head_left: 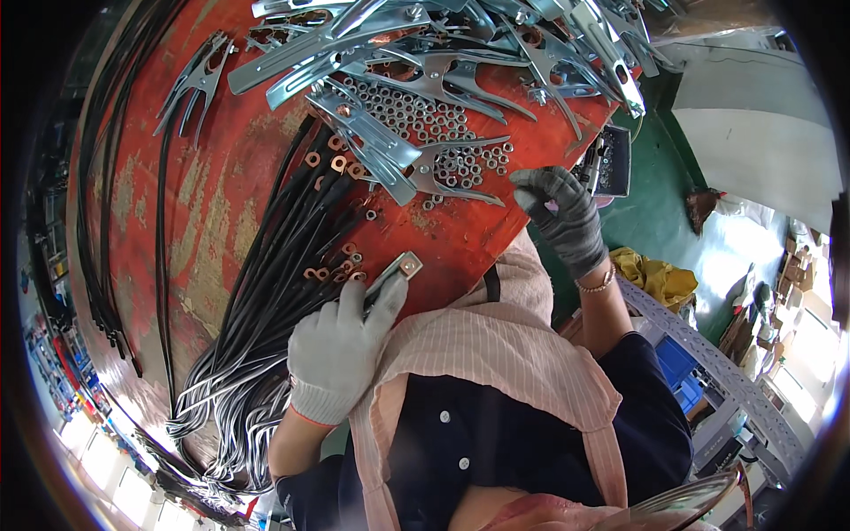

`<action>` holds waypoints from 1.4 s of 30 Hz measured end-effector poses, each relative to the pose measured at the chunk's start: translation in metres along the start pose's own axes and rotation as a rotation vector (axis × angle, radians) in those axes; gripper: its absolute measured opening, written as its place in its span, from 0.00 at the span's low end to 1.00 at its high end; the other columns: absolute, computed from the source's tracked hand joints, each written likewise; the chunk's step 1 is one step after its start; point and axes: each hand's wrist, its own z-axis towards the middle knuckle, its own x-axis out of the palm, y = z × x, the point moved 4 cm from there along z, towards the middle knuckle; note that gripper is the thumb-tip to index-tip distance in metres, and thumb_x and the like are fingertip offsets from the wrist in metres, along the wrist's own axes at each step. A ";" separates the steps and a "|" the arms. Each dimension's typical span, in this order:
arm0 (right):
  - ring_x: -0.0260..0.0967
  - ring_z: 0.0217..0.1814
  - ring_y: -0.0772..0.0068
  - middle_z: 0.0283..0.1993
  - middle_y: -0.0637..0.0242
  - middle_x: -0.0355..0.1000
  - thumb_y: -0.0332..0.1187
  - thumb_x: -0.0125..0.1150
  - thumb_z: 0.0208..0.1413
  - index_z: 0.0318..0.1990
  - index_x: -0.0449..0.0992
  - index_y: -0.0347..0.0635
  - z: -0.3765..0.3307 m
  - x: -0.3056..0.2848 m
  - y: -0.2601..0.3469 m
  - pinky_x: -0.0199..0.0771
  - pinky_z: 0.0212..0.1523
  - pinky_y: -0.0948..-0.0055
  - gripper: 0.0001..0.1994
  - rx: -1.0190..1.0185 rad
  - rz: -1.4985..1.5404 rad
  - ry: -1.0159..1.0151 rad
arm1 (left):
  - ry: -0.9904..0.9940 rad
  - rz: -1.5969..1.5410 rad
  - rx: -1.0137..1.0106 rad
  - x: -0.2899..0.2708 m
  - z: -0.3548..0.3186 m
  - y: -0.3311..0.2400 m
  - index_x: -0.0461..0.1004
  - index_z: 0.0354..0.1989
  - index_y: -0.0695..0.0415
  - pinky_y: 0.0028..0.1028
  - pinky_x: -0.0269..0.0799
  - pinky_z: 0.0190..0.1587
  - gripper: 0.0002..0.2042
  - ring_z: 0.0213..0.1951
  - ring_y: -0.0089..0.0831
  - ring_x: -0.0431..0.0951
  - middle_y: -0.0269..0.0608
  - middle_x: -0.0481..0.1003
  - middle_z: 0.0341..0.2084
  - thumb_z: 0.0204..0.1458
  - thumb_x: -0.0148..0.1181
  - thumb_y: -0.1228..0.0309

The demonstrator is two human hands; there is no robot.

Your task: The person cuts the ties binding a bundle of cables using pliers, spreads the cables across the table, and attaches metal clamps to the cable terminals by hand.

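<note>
My left hand (332, 358), in a white knit glove, rests at the table's near edge. Its thumb and forefinger close on a short flat metal bar (392, 273) with a copper-coloured ring at its tip. My right hand (562, 217), in a grey glove, hovers by the table's right edge with fingers curled inward; whatever they may hold is hidden. Nearest to it are loose hex nuts (482, 164) and a metal spring clamp (434, 168). Beside my left hand lies a bundle of black cables (266, 283) with copper ring lugs (339, 164).
Many silver clamps (425, 75) are piled at the far side of the worn red table (208, 203). One clamp (197, 84) sits apart at the far left, near more black cables (106, 177). A bin (614, 161) stands off the right edge, and yellow cloth (655, 276) lies beyond.
</note>
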 end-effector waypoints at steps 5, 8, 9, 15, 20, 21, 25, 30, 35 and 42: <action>0.77 0.39 0.62 0.36 0.63 0.75 0.33 0.72 0.50 0.44 0.81 0.43 0.003 0.015 0.002 0.78 0.41 0.67 0.14 0.019 -0.108 0.191 | 0.038 0.017 -0.031 0.001 0.003 -0.003 0.71 0.61 0.40 0.30 0.72 0.24 0.25 0.25 0.29 0.74 0.39 0.73 0.41 0.51 0.56 0.65; 0.76 0.37 0.61 0.33 0.63 0.73 0.38 0.72 0.50 0.41 0.81 0.43 0.007 0.017 0.004 0.77 0.38 0.66 0.13 -0.021 -0.109 0.174 | 0.011 0.064 -0.036 0.006 0.001 -0.006 0.71 0.60 0.39 0.29 0.72 0.23 0.24 0.24 0.28 0.74 0.40 0.73 0.40 0.51 0.55 0.66; 0.75 0.34 0.60 0.32 0.63 0.72 0.38 0.71 0.51 0.40 0.81 0.43 0.009 0.017 0.003 0.77 0.37 0.66 0.12 -0.065 -0.154 0.170 | 0.025 0.063 -0.051 0.008 0.000 -0.007 0.71 0.60 0.39 0.29 0.72 0.23 0.24 0.24 0.28 0.74 0.40 0.73 0.40 0.51 0.55 0.66; 0.74 0.32 0.63 0.35 0.62 0.73 0.39 0.74 0.49 0.43 0.80 0.44 0.005 0.010 0.000 0.77 0.34 0.69 0.16 -0.098 -0.365 0.269 | -0.074 0.086 -0.037 0.009 -0.002 -0.008 0.72 0.59 0.38 0.26 0.69 0.21 0.23 0.23 0.26 0.72 0.40 0.74 0.38 0.52 0.54 0.66; 0.75 0.32 0.69 0.36 0.68 0.74 0.42 0.76 0.46 0.43 0.79 0.45 0.002 0.017 0.000 0.77 0.35 0.71 0.19 0.021 -0.224 0.212 | -0.128 0.096 -0.019 0.013 -0.005 -0.008 0.71 0.60 0.39 0.26 0.69 0.21 0.23 0.23 0.26 0.72 0.40 0.73 0.38 0.52 0.54 0.66; 0.75 0.32 0.69 0.35 0.69 0.75 0.42 0.76 0.46 0.43 0.79 0.45 0.002 0.021 0.002 0.77 0.35 0.71 0.19 0.014 -0.225 0.191 | -0.109 0.093 -0.023 0.013 -0.005 -0.007 0.71 0.60 0.39 0.26 0.69 0.21 0.24 0.22 0.26 0.71 0.40 0.73 0.38 0.52 0.53 0.66; 0.77 0.34 0.68 0.35 0.67 0.76 0.41 0.74 0.49 0.40 0.80 0.46 0.008 0.025 0.010 0.78 0.37 0.70 0.14 0.051 -0.287 0.222 | -0.078 0.099 -0.016 0.014 -0.005 -0.006 0.70 0.61 0.40 0.27 0.69 0.21 0.25 0.23 0.25 0.71 0.40 0.74 0.40 0.52 0.53 0.66; 0.78 0.35 0.67 0.35 0.66 0.76 0.39 0.73 0.50 0.40 0.80 0.45 0.005 0.008 0.002 0.77 0.38 0.70 0.13 0.127 -0.257 0.226 | -0.061 0.086 -0.022 0.011 -0.004 -0.007 0.69 0.62 0.39 0.27 0.69 0.21 0.25 0.23 0.26 0.72 0.41 0.74 0.40 0.52 0.53 0.66; 0.78 0.36 0.67 0.34 0.65 0.75 0.36 0.73 0.50 0.41 0.80 0.44 0.008 -0.001 -0.002 0.77 0.40 0.71 0.13 0.138 -0.108 0.329 | -0.052 0.079 -0.034 0.011 -0.005 -0.007 0.69 0.61 0.39 0.27 0.69 0.21 0.25 0.23 0.26 0.72 0.41 0.74 0.40 0.52 0.53 0.67; 0.77 0.36 0.71 0.34 0.67 0.74 0.31 0.73 0.49 0.41 0.80 0.43 0.006 -0.003 -0.005 0.77 0.38 0.73 0.12 0.081 -0.144 0.319 | -0.050 0.025 -0.039 0.015 -0.004 -0.006 0.70 0.61 0.38 0.27 0.68 0.20 0.24 0.22 0.27 0.72 0.40 0.74 0.38 0.52 0.54 0.65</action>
